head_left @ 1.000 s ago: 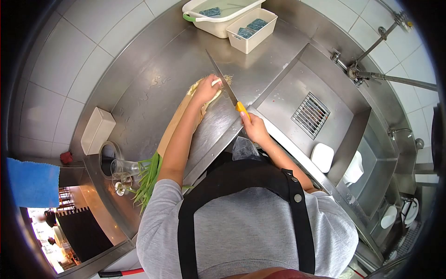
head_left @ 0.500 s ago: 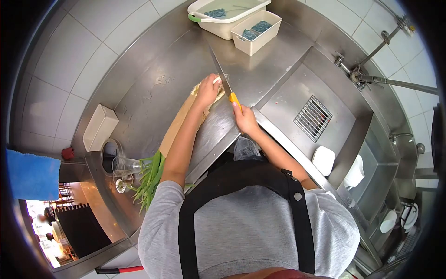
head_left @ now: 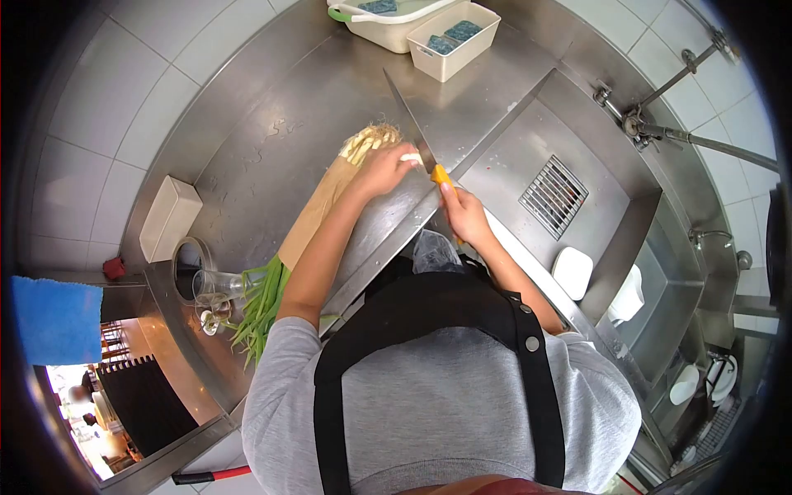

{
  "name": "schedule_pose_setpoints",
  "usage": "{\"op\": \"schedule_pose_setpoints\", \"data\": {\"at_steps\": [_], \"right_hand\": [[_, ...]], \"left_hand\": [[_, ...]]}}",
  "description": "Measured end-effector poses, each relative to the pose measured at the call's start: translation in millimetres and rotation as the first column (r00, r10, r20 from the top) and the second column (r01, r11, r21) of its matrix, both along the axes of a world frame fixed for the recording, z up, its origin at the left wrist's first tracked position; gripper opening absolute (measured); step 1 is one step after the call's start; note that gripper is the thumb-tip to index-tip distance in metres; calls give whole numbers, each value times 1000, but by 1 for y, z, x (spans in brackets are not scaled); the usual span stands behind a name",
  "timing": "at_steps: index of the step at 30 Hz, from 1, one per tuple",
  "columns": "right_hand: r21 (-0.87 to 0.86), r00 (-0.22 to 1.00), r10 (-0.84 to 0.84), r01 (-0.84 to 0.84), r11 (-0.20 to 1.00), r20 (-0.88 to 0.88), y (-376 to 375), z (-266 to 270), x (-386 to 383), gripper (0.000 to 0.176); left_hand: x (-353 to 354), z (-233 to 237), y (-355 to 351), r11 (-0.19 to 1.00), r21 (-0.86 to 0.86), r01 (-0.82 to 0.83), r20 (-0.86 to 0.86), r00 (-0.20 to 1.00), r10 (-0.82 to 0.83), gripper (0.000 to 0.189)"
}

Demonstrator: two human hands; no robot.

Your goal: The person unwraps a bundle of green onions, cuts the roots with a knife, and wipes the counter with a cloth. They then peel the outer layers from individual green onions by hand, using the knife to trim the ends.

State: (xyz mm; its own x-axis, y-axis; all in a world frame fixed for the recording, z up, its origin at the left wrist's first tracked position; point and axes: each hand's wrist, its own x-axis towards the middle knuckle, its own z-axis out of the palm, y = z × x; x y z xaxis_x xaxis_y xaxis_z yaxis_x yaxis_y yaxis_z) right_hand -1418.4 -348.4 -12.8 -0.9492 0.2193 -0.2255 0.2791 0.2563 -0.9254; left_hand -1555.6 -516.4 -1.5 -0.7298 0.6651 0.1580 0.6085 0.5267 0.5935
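Note:
A bundle of spring onions (head_left: 363,145) lies slantwise on the steel counter, wrapped in brown paper (head_left: 318,206). Its white root ends point away from me, and the green leaves (head_left: 264,301) spill out near my left elbow. My left hand (head_left: 386,171) is closed, pinching the white end of a spring onion (head_left: 411,157) just right of the bundle. The knife (head_left: 410,115) has its long blade right beside that white end, tip pointing away. My right hand (head_left: 466,216) is wrapped round its yellow handle (head_left: 440,175), over the counter's front edge.
A sink basin with a drain grate (head_left: 554,195) and a white dish (head_left: 572,274) lies to the right. Behind stand a cream tub (head_left: 454,58) with blue scouring pads and a larger basin (head_left: 384,33). At left are a cream container (head_left: 169,219) and clear glasses (head_left: 216,285).
My left hand has moved off the bundle's root ends towards me and right, now with a white spring onion end. The knife and right hand have shifted right and closer to me.

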Motion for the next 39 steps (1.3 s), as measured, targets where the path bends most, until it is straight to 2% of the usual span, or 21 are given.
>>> {"op": "schedule_pose_setpoints", "data": {"at_steps": [1,3,4,7,8,9,11,12,13,17,19,24,27,34,36,39], "right_hand": [[77,999,-4,0,997,54,3,4,11,52],[100,997,-27,20,995,70,2,6,29,51],[124,996,-47,37,992,77,2,5,36,50],[112,993,-87,78,991,76,3,-15,46,47],[112,992,-93,83,990,82,4,-20,49,47],[124,994,-100,95,988,42,2,-20,51,47],[133,993,-115,113,985,7,-2,-18,54,47],[154,993,-102,92,984,57,-3,-16,54,47],[174,990,-90,71,982,105,-4,-14,54,48],[194,990,-114,96,976,80,-7,-13,58,48],[123,987,-127,114,986,102,-10,-12,64,46],[122,979,-156,140,983,129,-14,-7,66,45],[133,975,-176,158,978,134,-20,-11,58,46],[215,978,-150,117,970,146,-19,-5,59,49],[217,981,-162,136,967,107,-21,-41,46,48],[215,985,-159,141,966,69,-16,-51,30,49]], "left_hand": [[12,4,4,1000,-2,2,12,1000,-2,27],[32,8,13,993,-109,49,-44,998,-54,23],[36,-7,17,990,-115,81,-102,990,-93,24],[52,-23,25,980,-133,149,-109,980,-164,24],[54,-27,26,991,-52,123,-185,974,-131,25],[54,-28,26,990,-52,130,-179,974,-137,25],[51,-29,24,991,94,98,-64,994,-93,26],[50,-30,24,986,118,115,-121,987,-101,26],[50,-31,24,986,118,122,-119,987,-108,26],[52,-31,27,990,82,116,-153,983,-102,21],[52,-32,30,992,74,104,-168,982,-90,20],[57,-39,36,999,-32,-17,-225,974,10,19],[62,-37,37,993,-110,-39,-220,975,14,18],[64,-43,39,997,-59,-55,-275,961,37,17],[67,-44,39,997,-49,-59,-279,959,43,16],[67,-45,38,998,-6,-68,-293,954,64,18]]}}
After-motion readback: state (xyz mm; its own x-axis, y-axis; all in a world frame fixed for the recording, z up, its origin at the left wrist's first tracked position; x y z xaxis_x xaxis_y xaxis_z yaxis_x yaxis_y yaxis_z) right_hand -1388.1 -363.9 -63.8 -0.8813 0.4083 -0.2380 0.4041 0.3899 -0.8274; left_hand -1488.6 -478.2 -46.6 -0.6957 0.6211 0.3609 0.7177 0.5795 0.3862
